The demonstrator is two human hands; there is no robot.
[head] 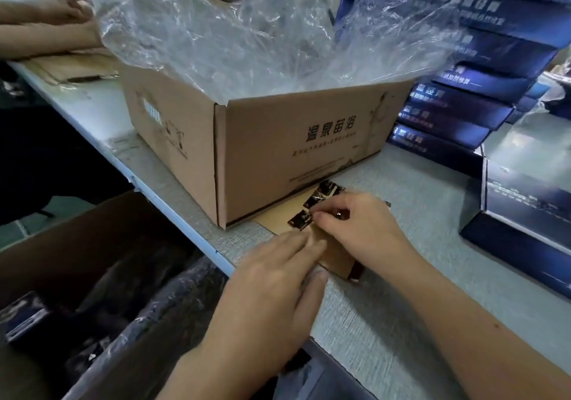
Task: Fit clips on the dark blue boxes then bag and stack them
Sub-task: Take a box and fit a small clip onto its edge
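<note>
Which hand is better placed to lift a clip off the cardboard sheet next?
Probably the right hand: its fingertips already pinch at the dark clips, while the left hand lies flat, pressing the cardboard sheet down.

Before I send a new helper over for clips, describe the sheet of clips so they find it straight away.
Find the big brown carton lined with clear plastic in the middle of the table. Just in front of it lies a flat brown card. The small glossy dark clips sit in a row on it, under the person's right hand, far smaller than the blue boxes stacked to the right.
</note>
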